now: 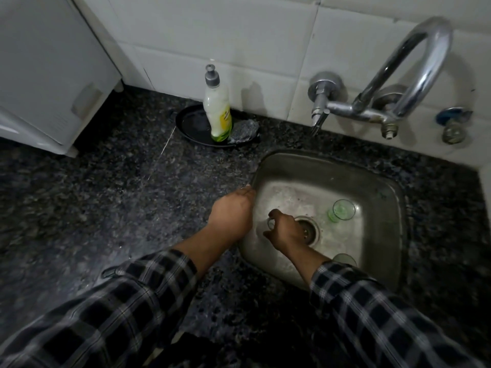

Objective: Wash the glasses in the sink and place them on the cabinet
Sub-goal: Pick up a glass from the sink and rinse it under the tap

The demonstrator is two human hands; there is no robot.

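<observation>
Down in the basin, right side: small green-tinted clear glass [341, 210], lying tilted on the floor of the square stainless-steel sink [382, 197]; long axis runs lower-left to upper-right, rim toward upper right, green base toward the round metal drain [307, 229].
Second glass: rim of another clear glass [345, 259] visible at near wall of sink, just beyond right sleeve; mostly hidden, orientation not determinable.
Third glass: small clear glass [271, 223] held in right hand; only part of rim seen beside thumb, axis not determinable.
Right hand [285, 231]: low in sink, just left of drain, fingers curled closed around the small glass, back of hand up.
Left hand [233, 211]: resting on left rim of sink, fingers bent over the edge into the basin; nothing seen in it, finger spread hidden by back of hand.
Sleeves: dark plaid sleeves [127, 301] on both forearms, cuffs pushed back from wrists.
Countertop: dark speckled granite countertop [106, 203] surrounding sink on all visible sides.
Behind sink, left: round black plastic tray [190, 123] against white tiled wall [212, 35], holding upright white-and-yellow dish-soap bottle with grey cap [217, 107] and grey steel scrubber [244, 131] touching bottle's right side.
Wall above sink: chrome wall-mounted tap with curved spout [414, 75]; no water stream visible.
Far left: white cabinet [47, 70] standing on countertop, well apart from sink.
</observation>
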